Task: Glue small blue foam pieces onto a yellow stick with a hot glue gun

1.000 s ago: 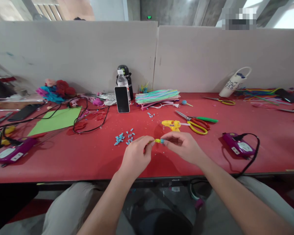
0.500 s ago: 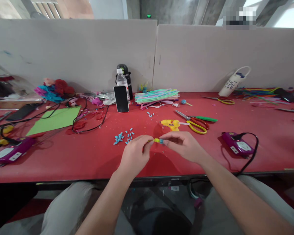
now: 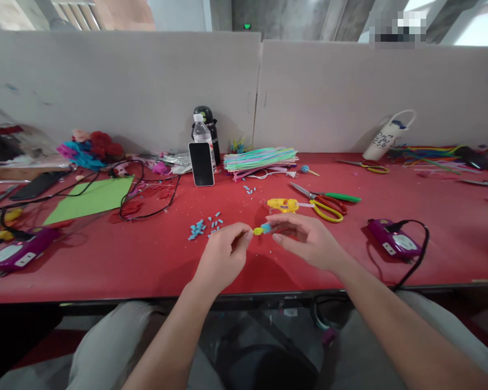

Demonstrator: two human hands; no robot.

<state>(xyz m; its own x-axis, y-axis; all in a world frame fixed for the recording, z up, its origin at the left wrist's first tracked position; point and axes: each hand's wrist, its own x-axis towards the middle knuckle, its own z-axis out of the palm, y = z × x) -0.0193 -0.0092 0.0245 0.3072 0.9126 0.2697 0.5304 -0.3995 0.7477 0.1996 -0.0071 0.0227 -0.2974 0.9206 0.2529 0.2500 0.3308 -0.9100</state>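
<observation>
Between finger and thumb, my left hand (image 3: 223, 252) pinches the yellow end of a small yellow-and-blue craft piece (image 3: 258, 231), held above the red table. The blue part points right. My right hand (image 3: 309, 241) is at that blue end, thumb and forefinger apart; whether a fingertip touches it I cannot tell. Short blue pieces (image 3: 197, 229) lie scattered left of my left hand. Just beyond the hands lies a yellow glue gun (image 3: 283, 205) with a clear stick in its back.
Scissors (image 3: 327, 210) with yellow and red handles lie right of the glue gun. Behind are a propped phone (image 3: 202, 165), a plastic bottle (image 3: 202, 130) and a pipe cleaner bundle (image 3: 260, 161). Purple power boxes (image 3: 394, 239) with black cords sit at both sides. A grey partition (image 3: 146, 86) closes the back.
My right thumb and forefinger have spread apart at the blue end, which now shows more. The craft piece has shifted slightly left and up.
</observation>
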